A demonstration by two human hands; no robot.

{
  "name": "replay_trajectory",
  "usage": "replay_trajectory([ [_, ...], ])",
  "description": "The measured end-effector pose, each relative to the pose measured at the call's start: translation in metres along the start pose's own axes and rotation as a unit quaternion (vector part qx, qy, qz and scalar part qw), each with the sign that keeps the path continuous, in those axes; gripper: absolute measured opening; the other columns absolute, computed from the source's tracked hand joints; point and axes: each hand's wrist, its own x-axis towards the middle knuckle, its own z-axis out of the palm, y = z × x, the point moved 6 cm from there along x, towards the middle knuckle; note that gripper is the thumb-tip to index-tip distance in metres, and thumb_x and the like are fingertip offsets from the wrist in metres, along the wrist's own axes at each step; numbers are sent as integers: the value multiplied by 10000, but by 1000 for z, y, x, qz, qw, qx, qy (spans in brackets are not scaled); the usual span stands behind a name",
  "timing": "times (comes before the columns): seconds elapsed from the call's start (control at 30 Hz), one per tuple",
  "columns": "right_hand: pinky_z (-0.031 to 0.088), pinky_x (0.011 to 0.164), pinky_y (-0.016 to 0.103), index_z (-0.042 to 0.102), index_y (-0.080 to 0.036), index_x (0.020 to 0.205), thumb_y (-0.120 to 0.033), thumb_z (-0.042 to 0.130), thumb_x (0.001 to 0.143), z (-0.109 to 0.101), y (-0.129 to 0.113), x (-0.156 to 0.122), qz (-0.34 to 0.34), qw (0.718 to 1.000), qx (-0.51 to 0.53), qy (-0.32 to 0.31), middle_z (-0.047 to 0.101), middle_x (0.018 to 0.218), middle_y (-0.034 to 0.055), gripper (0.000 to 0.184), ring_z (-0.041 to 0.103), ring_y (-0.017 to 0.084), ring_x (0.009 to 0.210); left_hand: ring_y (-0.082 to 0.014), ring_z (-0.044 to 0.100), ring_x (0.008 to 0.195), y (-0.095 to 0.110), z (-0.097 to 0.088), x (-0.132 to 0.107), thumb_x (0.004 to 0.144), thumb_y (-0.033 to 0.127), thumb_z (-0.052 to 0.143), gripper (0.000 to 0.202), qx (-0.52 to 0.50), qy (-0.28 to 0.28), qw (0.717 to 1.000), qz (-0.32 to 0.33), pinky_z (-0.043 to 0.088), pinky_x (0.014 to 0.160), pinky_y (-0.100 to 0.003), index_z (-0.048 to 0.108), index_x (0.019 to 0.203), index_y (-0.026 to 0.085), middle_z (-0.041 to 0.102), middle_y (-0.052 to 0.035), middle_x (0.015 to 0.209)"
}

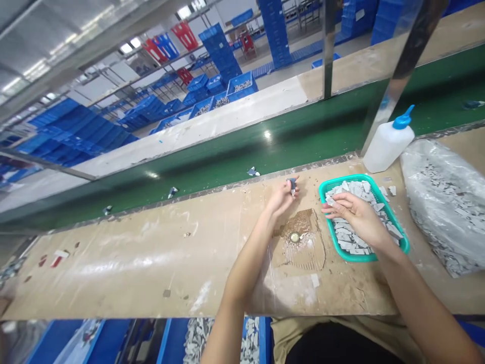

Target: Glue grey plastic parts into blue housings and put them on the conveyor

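Observation:
My left hand (282,197) is closed round a small grey-and-blue part (292,185), held near the far edge of the worn workbench (151,253). My right hand (354,215) reaches into a teal plastic basket (402,246) filled with small grey pieces (346,237); its fingers are spread over the pieces and pinch one light piece at the basket's left rim. Between the hands, a small round blob (294,236) sits on a brown stained patch of the bench.
A green conveyor belt (227,156) runs behind the bench with a few small parts (173,191) on it. A white squeeze bottle with a blue cap (388,144) and a clear bag of grey pieces (447,202) stand at right. Blue crates (223,55) fill the background.

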Motion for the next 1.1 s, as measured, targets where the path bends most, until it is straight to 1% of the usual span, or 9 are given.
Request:
replay_trajectory([
  [0.13,602,902,435,705,-247,1021,-534,665,870,33,0,-14,-44,987,-149,-38,780,1074,81,328,756,271,969,-117,617,726,-11,-29,-58,730,378,838,479,9,-13,999,28,519,769,-270,708,1133,154,662,-35,799],
  [0.2,588,927,421,755,-262,998,-441,649,901,52,-2,-21,-106,962,-248,-51,782,1075,63,230,743,263,1005,-152,666,799,-11,-44,-76,665,469,871,557,30,17,998,55,531,831,-304,708,1092,151,709,-53,852],
  [0.3,598,873,382,791,-268,997,-345,621,931,73,0,-28,-197,911,-359,-57,788,995,54,198,742,238,937,-179,698,845,-6,-64,-91,624,539,872,536,68,83,988,115,536,866,-320,717,984,173,744,-63,888],
  [0.37,608,810,368,794,-260,1023,-328,599,949,81,6,-29,-226,885,-401,-67,793,950,57,220,744,228,861,-180,708,858,-3,-73,-94,634,519,867,486,83,107,981,141,545,855,-310,721,957,187,752,-66,917],
  [0.5,611,785,360,792,-258,1052,-339,582,965,86,17,-27,-248,848,-456,-106,799,953,54,241,748,225,858,-157,713,857,0,-83,-94,719,437,819,359,58,106,982,143,567,805,-273,729,972,199,749,-71,973],
  [0.63,607,771,333,791,-264,1056,-332,556,984,91,21,-30,-265,820,-484,-152,795,953,41,254,748,202,846,-125,707,825,3,-89,-92,780,382,783,295,35,116,981,149,570,760,-233,723,990,183,744,-50,943],
  [0.77,597,760,308,784,-258,1084,-331,560,991,94,24,-32,-272,798,-511,-169,790,947,35,253,742,187,834,-130,716,891,6,-90,-92,830,337,753,269,40,112,979,163,565,782,-226,716,1030,162,732,-33,959],
  [0.97,591,779,312,784,-266,1086,-329,561,993,95,30,-30,-262,787,-531,-174,784,934,35,249,733,190,835,-169,718,977,10,-89,-94,870,247,713,226,74,121,975,169,547,826,-248,709,1070,142,713,6,933],
  [1.1,588,776,312,782,-289,1101,-313,589,979,96,26,-32,-264,794,-519,-175,778,926,29,230,727,189,839,-161,730,898,9,-85,-96,846,221,738,208,85,111,976,165,560,815,-261,714,1035,139,725,-4,893],
])
